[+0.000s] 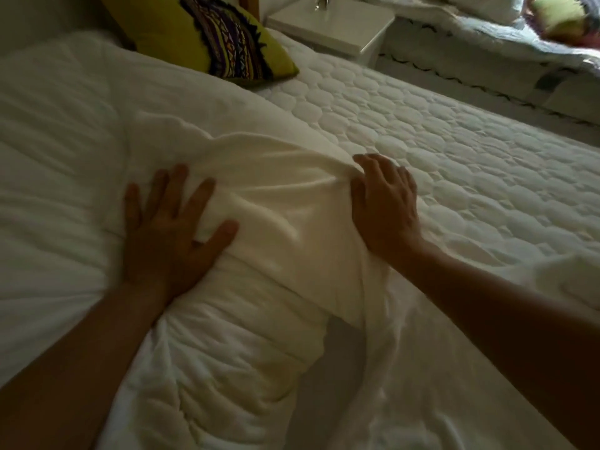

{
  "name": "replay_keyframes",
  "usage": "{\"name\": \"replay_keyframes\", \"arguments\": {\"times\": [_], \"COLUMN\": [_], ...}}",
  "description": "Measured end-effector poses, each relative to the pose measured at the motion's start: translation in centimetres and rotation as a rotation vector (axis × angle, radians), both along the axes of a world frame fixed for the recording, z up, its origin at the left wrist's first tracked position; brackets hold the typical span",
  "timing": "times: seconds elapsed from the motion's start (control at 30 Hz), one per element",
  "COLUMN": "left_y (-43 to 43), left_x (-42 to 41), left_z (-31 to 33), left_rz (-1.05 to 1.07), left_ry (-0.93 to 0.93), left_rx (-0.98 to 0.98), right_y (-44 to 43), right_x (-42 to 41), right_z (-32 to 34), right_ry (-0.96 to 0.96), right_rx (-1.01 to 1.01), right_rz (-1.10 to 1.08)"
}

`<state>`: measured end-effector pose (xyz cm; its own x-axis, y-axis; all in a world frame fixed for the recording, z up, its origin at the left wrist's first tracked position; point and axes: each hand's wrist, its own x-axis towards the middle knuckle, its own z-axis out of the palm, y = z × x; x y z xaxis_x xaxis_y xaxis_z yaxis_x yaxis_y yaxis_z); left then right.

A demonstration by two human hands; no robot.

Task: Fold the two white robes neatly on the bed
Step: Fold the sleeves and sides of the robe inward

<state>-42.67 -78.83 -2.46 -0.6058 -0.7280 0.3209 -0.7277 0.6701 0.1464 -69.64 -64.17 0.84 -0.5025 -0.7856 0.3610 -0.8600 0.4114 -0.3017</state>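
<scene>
robe point(276, 196): outline unclear against bedding point(65, 157) | cushion point(207, 37): cut by top edge

— What stands behind?
— A low white bedside cabinet point(334, 24), between this white bed with the circle-quilted cover point(438, 134) and a second white-covered bed point(480, 40) at the upper right.
— Any colour?
— A yellow-green cushion with a purple zigzag pattern point(207, 37) leans at the near bed's head, just beside a strip of orange-brown wood point(248, 3). A similar, blurred cushion point(558, 14) lies on the far bed.
— And the light?
— Dim; it falls brightest on the far bed.
</scene>
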Motion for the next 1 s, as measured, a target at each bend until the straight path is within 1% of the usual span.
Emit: {"name": "replay_keyframes", "arguments": {"times": [0.03,0.1,0.17,0.2,0.23,0.27,0.3,0.33,0.37,0.4,0.43,0.47,0.53,0.57,0.6,0.63,0.67,0.7,0.77,0.8,0.83,0.87,0.9,0.93,0.97,1.0], "left_y": [-0.3,-0.8,-1.1,-1.0,-0.8,-0.6,-0.8,-0.8,-0.7,-0.8,-0.8,-0.7,-0.5,-0.9,-1.0,-1.1,-1.0,-0.6,1.4,2.6,3.7,4.6,4.9,4.7,3.9,3.3], "left_x": [-0.4,-0.5,0.4,0.8,1.4,2.1,2.9,3.6,4.3,5.1,5.8,6.4,6.9,7.1,7.1,6.9,6.6,6.3,5.0,4.0,2.8,1.5,0.5,-0.1,-0.2,0.1], "left_z": [0.5,2.0,4.3,5.6,7.0,8.2,8.9,9.6,10.1,10.3,10.4,10.4,10.5,10.2,9.9,9.4,8.9,8.7,8.6,8.7,8.9,9.4,8.8,8.5,7.7,6.8], "left_rz": [0.008,0.009,0.090,0.197,0.335,0.465,0.539,0.553,0.524,0.473,0.423,0.395,0.436,0.488,0.529,0.560,0.578,0.579,0.575,0.543,0.446,0.300,0.137,0.014,-0.059,-0.077], "left_ry": [-0.021,-0.016,0.047,0.101,0.169,0.232,0.262,0.258,0.274,0.337,0.444,0.597,0.948,1.103,1.201,1.224,1.150,1.021,0.737,0.626,0.542,0.413,0.264,0.113,-0.048,-0.167], "left_rx": [0.077,0.172,0.127,0.124,0.204,0.350,0.510,0.647,0.770,0.869,0.939,0.998,1.074,1.058,1.008,0.933,0.816,0.671,0.310,0.130,-0.022,-0.099,-0.082,0.023,0.167,0.268], "right_y": [0.2,-0.7,-3.2,-4.7,-6.3,-8.0,-9.6,-11.0,-12.1,-13.0,-13.8,-14.3,-15.0,-15.2,-15.6,-15.7,-15.8,-15.9,-15.4,-15.0,-14.4,-13.6,-12.3,-11.0,-9.1,-6.9], "right_x": [1.1,3.6,6.4,7.3,8.0,8.3,8.5,8.5,8.3,8.3,8.3,8.4,8.4,8.5,8.7,8.9,9.1,9.5,10.3,10.7,11.0,11.5,11.8,11.9,11.8,11.4], "right_z": [0.1,1.1,2.8,3.6,4.5,5.3,6.2,6.9,7.5,8.1,8.4,8.6,9.0,9.2,9.3,9.1,8.7,8.0,6.4,5.7,5.1,4.7,4.5,4.2,3.7,2.9], "right_ry": [-0.016,-0.088,-0.141,-0.140,-0.137,-0.141,-0.160,-0.196,-0.248,-0.291,-0.298,-0.273,-0.224,-0.208,-0.187,-0.157,-0.117,-0.077,-0.048,-0.066,-0.084,-0.086,-0.083,-0.089,-0.109,-0.127], "right_rx": [-0.080,-0.134,-0.077,-0.023,0.032,0.079,0.117,0.153,0.194,0.239,0.272,0.263,0.134,0.060,0.016,0.024,0.065,0.112,0.166,0.164,0.154,0.121,0.074,0.023,0.004,0.023], "right_rz": [0.054,0.170,0.230,0.242,0.254,0.272,0.289,0.296,0.296,0.293,0.287,0.278,0.210,0.174,0.156,0.150,0.156,0.164,0.172,0.192,0.214,0.228,0.226,0.219,0.210,0.187]}}
